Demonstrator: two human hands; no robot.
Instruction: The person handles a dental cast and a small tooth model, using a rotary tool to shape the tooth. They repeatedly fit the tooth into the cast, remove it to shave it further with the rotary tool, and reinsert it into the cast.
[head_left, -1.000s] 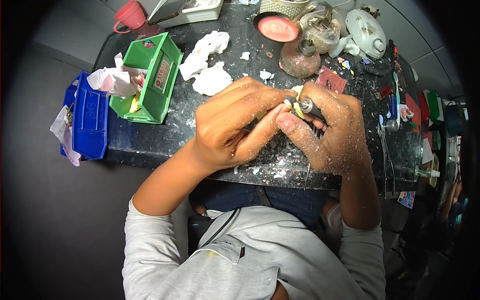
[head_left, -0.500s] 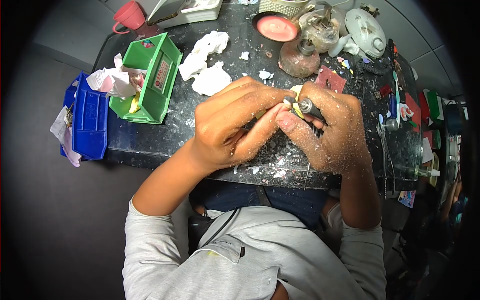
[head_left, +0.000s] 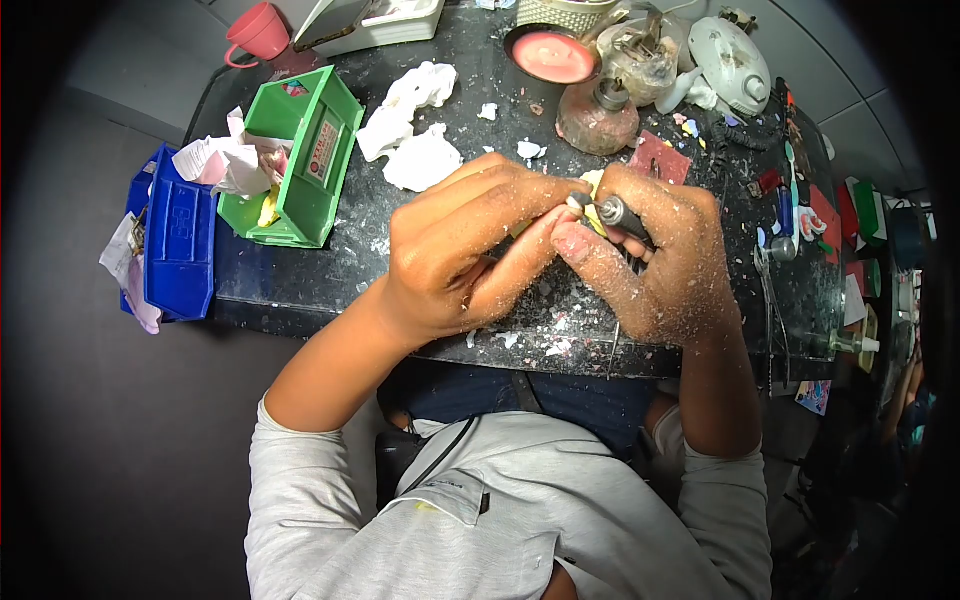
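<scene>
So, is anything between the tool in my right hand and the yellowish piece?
Nothing visible: the tool sits close beside the yellowish piece, though your left hand and right hand partly hide both.

Hands (head_left: 450, 250) (head_left: 675, 260) close together; fingers (head_left: 515, 205) curled; forearms (head_left: 335, 370) (head_left: 718, 400) bare

— Bright in the middle here, light seemingly dropping from above, and the left hand (head_left: 450, 245) and right hand (head_left: 682, 260) both show crisp, pale specks and all!

— Yes, and look at that white wad (head_left: 424, 160), almost bleached out, while the right forearm (head_left: 720, 400) lies in heavy shadow!

— Shade below the tabletop (head_left: 300, 275) too, a faint sheen on its black surface, and a pinkish reflection right beside the pink cup (head_left: 262, 32)!

— Out at the rim everything bends: the tabletop's edge bows, black swallows the corners, and the far right is so dim that the small clutter (head_left: 868, 212) there is hard to make out
</scene>
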